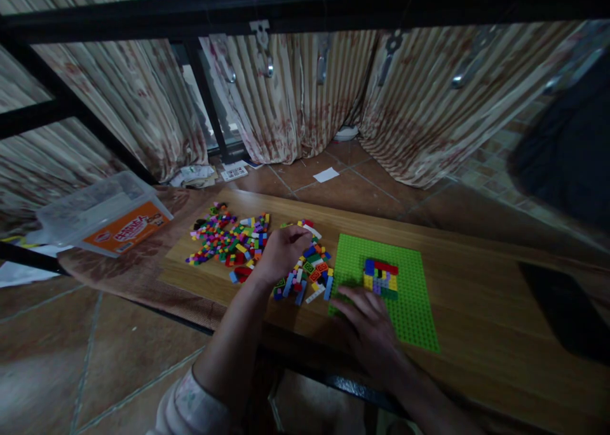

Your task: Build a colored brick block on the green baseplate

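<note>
A pile of small coloured building bricks [229, 239] is spread over the left part of a wooden table [476, 295]. My left hand [282, 252] reaches into the pile with its fingers curled over the bricks; whether it holds one is hidden. A bright green baseplate [414, 308] lies to the right of the pile. On it stands a small build of blue, red, yellow and purple bricks [380, 277]. My right hand [369, 324] rests with fingers spread flat on the near left corner of the baseplate.
A clear plastic box with an orange label [102, 214] sits on a patterned cloth at the table's left end. A dark flat object [565, 308] lies at the right. Striped curtains and a black metal frame stand behind. Papers lie on the tiled floor.
</note>
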The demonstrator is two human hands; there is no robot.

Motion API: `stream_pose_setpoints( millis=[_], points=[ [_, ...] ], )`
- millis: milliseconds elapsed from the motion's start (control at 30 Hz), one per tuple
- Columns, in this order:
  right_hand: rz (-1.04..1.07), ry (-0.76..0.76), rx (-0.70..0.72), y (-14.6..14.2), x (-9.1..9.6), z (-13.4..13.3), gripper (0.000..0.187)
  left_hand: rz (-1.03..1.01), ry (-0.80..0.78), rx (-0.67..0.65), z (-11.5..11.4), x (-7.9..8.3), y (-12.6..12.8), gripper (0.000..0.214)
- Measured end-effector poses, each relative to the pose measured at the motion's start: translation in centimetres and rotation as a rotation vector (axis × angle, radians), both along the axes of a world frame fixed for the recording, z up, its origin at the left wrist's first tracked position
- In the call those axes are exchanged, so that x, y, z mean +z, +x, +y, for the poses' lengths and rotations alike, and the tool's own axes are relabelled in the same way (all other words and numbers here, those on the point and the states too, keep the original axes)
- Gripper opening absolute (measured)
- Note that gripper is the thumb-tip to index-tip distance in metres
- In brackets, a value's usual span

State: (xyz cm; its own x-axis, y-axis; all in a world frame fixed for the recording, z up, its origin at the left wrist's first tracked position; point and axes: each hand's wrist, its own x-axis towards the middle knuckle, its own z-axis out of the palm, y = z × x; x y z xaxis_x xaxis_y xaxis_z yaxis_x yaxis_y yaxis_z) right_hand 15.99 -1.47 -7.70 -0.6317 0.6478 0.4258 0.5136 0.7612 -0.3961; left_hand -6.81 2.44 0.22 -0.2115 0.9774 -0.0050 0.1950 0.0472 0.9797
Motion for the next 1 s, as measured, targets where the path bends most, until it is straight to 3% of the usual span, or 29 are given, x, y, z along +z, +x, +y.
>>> stream_pose_setpoints(
  millis=[167,300,467,700,1000],
  points=[
    [-0.085,-0.069,0.049,-0.2,0.9,-0.5,0.035,0.382,-0.013,-0.221,-0.3,-1.0,-0.2,0.022],
    [-0.138,-0.135,0.120,-0.3,1.7,-0.6,0.039,0.605,-0.054,-0.259,-0.7,-1.1,0.4,0.020],
    [-0.134,-0.155,0.151,-0.3,2.0,-0.6,0.040,0.869,-0.027,-0.305,-0.7,-1.2,1.4,0.038],
    [-0.001,-0.101,0.113,-0.2,1.5,-0.4,0.034,1.014,0.055,-0.367,-0.4,-1.6,2.5,0.030],
    [0.028,-0.090,0.094,-0.2,0.9,-0.4,0.028,1.085,0.079,-0.352,-0.2,-1.6,2.6,0.016]
  ],
)
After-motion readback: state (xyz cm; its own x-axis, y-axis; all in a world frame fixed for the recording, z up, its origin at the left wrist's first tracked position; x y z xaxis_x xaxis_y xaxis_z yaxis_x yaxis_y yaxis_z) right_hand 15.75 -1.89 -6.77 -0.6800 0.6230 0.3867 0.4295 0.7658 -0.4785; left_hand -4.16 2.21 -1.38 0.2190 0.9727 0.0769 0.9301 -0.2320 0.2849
